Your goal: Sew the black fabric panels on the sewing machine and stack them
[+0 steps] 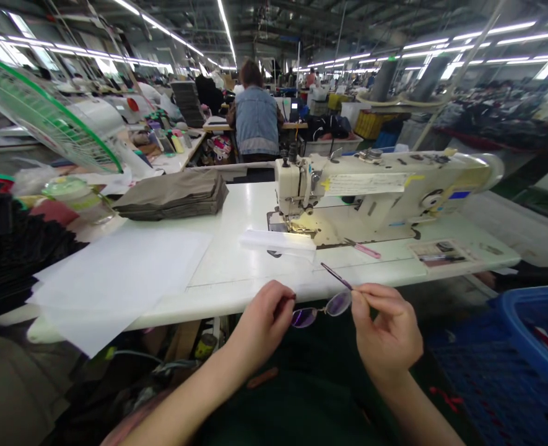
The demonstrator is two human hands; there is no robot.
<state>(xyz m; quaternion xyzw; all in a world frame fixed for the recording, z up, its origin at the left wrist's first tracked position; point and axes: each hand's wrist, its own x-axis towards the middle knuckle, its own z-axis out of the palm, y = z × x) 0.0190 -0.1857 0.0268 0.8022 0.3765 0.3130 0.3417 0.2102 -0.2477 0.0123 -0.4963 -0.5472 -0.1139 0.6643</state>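
A pair of eyeglasses (338,304) with purple-tinted lenses hangs between my two hands, just off the table's front edge. My right hand (387,328) pinches the frame by the hinge, and one dark temple arm sticks up from it to the left. Fingers of my left hand (270,310) close on the other side of the glasses; what they grip is mostly hidden. Beyond the glasses, a folded white strip (278,240) lies before the needle of a sewing machine (371,186). Pink-handled scissors (365,249) rest to its right.
White sheets (125,272) overhang the table (236,279) at left, beside stacked brown fabric (174,195). A green-rimmed fan (51,118) stands far left, a blue basket (524,303) at lower right. A small tray (441,254) sits on the table's right. Ahead, a person (256,118) faces away.
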